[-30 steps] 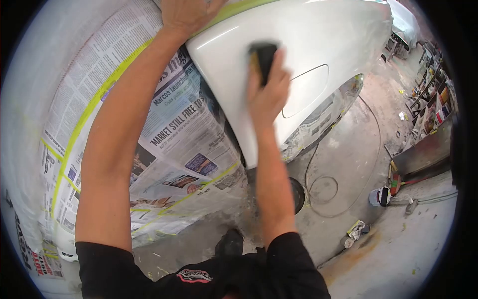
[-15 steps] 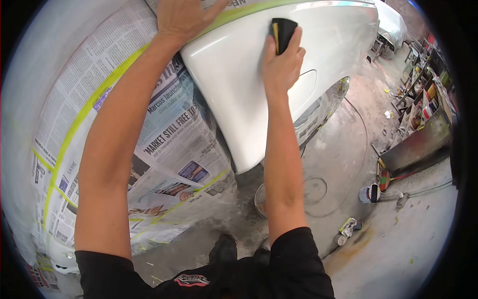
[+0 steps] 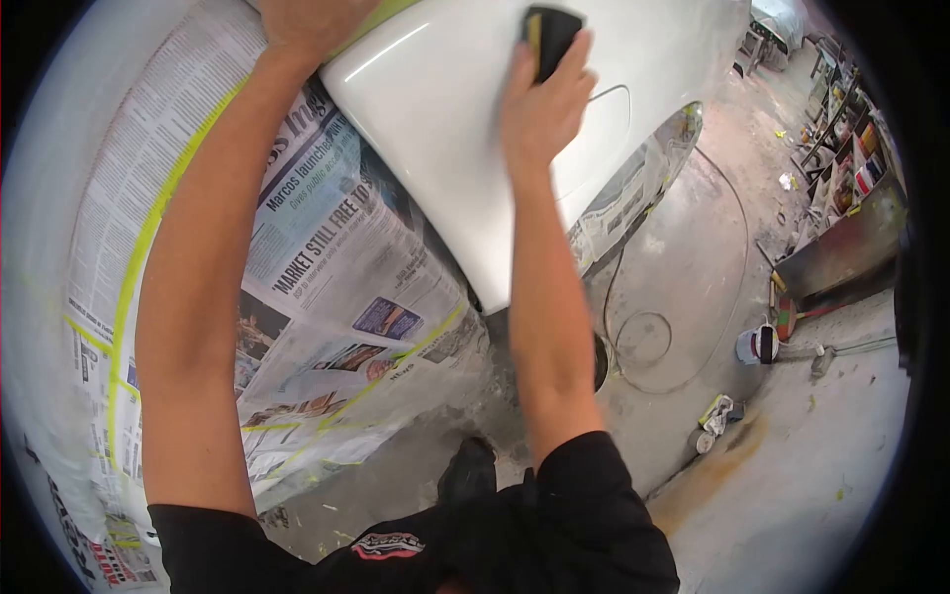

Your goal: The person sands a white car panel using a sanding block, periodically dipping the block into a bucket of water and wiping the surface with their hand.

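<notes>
My right hand [image 3: 546,114] is closed around a black sanding block [image 3: 556,42] with a yellowish strip along its side. The block rests against a glossy white car body panel [image 3: 435,129], high in the view. My left hand [image 3: 317,18] lies at the top edge, beside the panel's upper left corner and over the masked area. Its thumb side stretches outward, while the fingertips are cut off by the frame. Newspaper [image 3: 327,247] covers the bodywork left of the panel, held by yellow-green masking tape [image 3: 148,238].
More newspaper fills the rounded opening [image 3: 643,183] right of the panel. A hose [image 3: 643,342] lies looped on the concrete floor. At the right stand a cluttered shelf [image 3: 841,252] and a white bucket [image 3: 757,345]. A can [image 3: 703,442] lies near the wall.
The view has shifted, so the panel sits higher and further left. My right hand still holds the sanding block on the panel. More of my left hand is beyond the top edge.
</notes>
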Tool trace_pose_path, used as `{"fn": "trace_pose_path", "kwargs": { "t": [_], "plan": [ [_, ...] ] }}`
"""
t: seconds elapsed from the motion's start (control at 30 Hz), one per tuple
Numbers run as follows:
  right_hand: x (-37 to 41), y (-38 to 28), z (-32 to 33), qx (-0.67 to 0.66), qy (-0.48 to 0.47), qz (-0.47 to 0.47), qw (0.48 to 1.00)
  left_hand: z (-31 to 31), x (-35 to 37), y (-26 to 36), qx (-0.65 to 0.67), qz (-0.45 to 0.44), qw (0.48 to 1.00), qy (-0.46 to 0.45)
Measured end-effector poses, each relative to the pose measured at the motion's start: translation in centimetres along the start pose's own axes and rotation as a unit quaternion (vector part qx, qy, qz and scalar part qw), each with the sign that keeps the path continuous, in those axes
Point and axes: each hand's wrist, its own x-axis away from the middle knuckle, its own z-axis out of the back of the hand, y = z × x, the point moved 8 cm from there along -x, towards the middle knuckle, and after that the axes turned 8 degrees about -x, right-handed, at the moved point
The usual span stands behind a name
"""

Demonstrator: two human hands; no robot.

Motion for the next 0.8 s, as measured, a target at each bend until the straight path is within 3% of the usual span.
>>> {"fn": "trace_pose_path", "kwargs": {
  "t": [0.13, 0.23, 0.37, 0.4, 0.47, 0.53, 0.57, 0.67, 0.73, 0.8],
  "plan": [
    [16.3, -0.5, 4.3, -0.117, -0.051, 0.069, 0.989, 0.0, -0.3, 0.1, -0.012, -0.010, 1.000, 0.001],
    [15.1, 0.8, 4.5, -0.100, -0.052, 0.066, 0.991, -0.3, -0.4, 0.1, -0.018, -0.028, 0.999, 0.016],
    [4.7, 3.7, 2.1, -0.030, -0.016, -0.017, 0.999, -0.8, 0.1, -0.2, -0.022, -0.011, 1.000, -0.003],
    [5.2, 3.9, 2.0, -0.031, 0.012, -0.012, 0.999, -1.0, 0.4, -0.4, -0.013, -0.011, 1.000, -0.010],
    [10.1, 2.8, 2.9, -0.048, -0.039, -0.020, 0.998, -1.2, 0.1, -0.7, 0.008, -0.010, 1.000, -0.010],
    [18.0, 1.3, 5.0, -0.092, -0.084, 0.083, 0.989, -1.1, -0.2, -0.2, -0.017, -0.006, 1.000, -0.023],
    [21.2, 2.1, 5.5, -0.104, -0.089, 0.086, 0.987, -1.0, -0.2, 0.0, -0.029, -0.002, 0.999, -0.032],
    [16.3, 2.0, 4.9, -0.073, -0.080, 0.151, 0.983, -1.5, 0.1, -0.4, -0.053, -0.028, 0.998, -0.003],
    [8.7, 2.2, 3.1, -0.049, -0.076, 0.075, 0.993, -1.6, 0.0, -0.6, -0.042, -0.008, 0.999, -0.006],
    [4.5, 1.7, 2.3, -0.033, -0.013, 0.081, 0.996, -1.9, -0.1, -0.8, -0.036, 0.004, 0.999, -0.019]
  ]
}}
